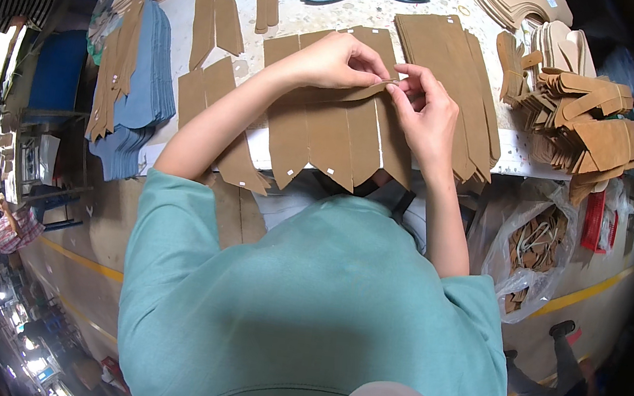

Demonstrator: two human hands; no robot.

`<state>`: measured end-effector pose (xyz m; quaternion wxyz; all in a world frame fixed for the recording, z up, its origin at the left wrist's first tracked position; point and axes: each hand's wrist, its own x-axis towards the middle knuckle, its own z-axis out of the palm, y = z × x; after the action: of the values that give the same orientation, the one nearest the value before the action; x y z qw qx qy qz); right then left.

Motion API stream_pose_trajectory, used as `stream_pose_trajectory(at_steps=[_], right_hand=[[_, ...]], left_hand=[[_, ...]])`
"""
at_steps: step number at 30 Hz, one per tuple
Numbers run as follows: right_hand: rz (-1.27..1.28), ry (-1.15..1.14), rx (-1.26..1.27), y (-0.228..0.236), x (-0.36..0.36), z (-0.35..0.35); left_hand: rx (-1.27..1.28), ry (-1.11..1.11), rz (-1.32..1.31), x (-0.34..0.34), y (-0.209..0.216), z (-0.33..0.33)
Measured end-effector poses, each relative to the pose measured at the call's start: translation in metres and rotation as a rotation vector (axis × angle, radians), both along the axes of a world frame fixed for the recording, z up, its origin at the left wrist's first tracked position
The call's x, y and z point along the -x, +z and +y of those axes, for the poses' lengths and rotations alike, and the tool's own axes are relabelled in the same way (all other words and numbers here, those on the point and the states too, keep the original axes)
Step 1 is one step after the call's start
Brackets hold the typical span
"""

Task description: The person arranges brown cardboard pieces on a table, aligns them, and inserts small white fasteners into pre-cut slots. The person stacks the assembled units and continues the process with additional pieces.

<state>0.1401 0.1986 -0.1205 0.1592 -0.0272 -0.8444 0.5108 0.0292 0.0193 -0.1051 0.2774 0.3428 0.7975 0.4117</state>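
A narrow brown leather strip (322,95) is pinched between my two hands above the table. My left hand (344,61) grips it with curled fingers near its right part. At the strip's right end, the thumb and fingertips of my right hand (428,110) close on it, almost touching the left fingertips. Beneath them lies a row of brown leather panels (325,139) with pointed near ends and small white stickers. Right of my right hand rests a stack of longer brown panels (455,88).
More brown pieces (217,16) lie left on the speckled table (278,5). Blue stacks (145,71) hang over the left edge, with others at the far side. Bundled tan pieces (595,126) stand at the right edge, above a clear plastic bag (535,243) of scraps.
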Motion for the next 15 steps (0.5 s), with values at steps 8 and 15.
stream_pose_trajectory(at_steps=[8,15], right_hand=[[0.111,-0.049,0.137,0.004,-0.001,-0.002],[0.039,0.405,0.985,0.037,-0.017,-0.006]], left_hand=[[0.027,-0.048,0.044,-0.007,0.039,0.007],[-0.301,-0.142,0.112,-0.006,0.100,0.029]])
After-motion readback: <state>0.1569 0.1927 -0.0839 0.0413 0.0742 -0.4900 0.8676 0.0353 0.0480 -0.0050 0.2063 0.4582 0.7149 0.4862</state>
